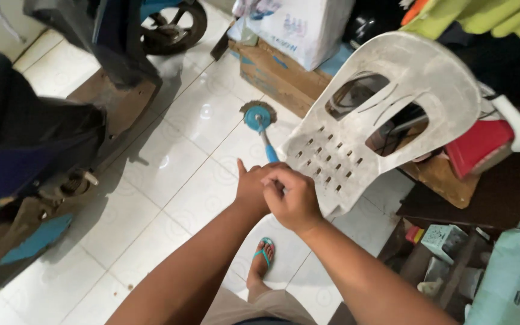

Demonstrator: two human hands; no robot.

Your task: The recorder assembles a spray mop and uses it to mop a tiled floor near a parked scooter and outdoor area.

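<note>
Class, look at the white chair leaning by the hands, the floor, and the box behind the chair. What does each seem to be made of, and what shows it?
The white chair looks like moulded plastic, matt and grimy: one-piece shape with cut slots. The floor seems to be glazed ceramic tile: glossy reflections and grout lines. The box looks like brown cardboard, dull with worn edges.

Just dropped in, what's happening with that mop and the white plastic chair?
A person stands on a white tiled floor, both hands closed together on the blue mop handle: left hand underneath, right hand over it. The round mop head rests on the tiles near a cardboard box. A tipped white plastic chair sits right beside the hands.
</note>
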